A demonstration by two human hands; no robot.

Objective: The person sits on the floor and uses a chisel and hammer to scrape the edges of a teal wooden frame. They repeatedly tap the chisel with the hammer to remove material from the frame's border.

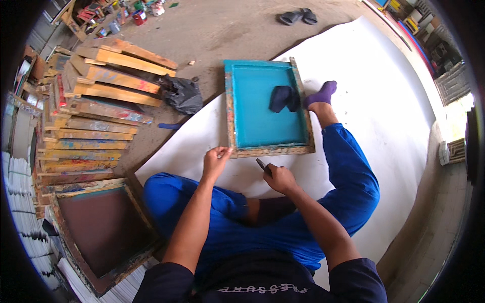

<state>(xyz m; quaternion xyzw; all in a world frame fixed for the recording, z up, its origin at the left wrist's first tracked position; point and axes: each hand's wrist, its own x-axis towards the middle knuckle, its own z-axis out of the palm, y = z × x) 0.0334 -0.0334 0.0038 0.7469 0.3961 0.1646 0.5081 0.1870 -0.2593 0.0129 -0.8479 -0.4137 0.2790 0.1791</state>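
"Sitting on one white sheet [384,111], the person has two hands in view. What does each one do?"

"The left hand [216,162] is at the near left corner of the teal-meshed frame [275,151], thumb and fingers drawn close together; whether they pinch the wood cannot be told. The right hand [280,178] is curled round one dark tool [262,165], its tip pointing up and left, just short of the near rail."

"And where is that frame?"

"Flat on the sheet in front of the person, four wooden rails around one teal mesh. A dark bundle [281,98] with two lobes lies toward its right side; whether that is one piece or two cannot be told."

"How many feet?"

"Two, both in purple socks: one, the right foot [322,95], just beside the right rail, the other folded in close to the body."

"Anything else to count?"

"One brown-meshed frame [103,222] at the lower left, one black bag [184,96], one blue strip [170,126] near it, and two dark sandals [290,18] at the far side. The wooden frames [121,81] ranked along the left overlap too much for a sure count."
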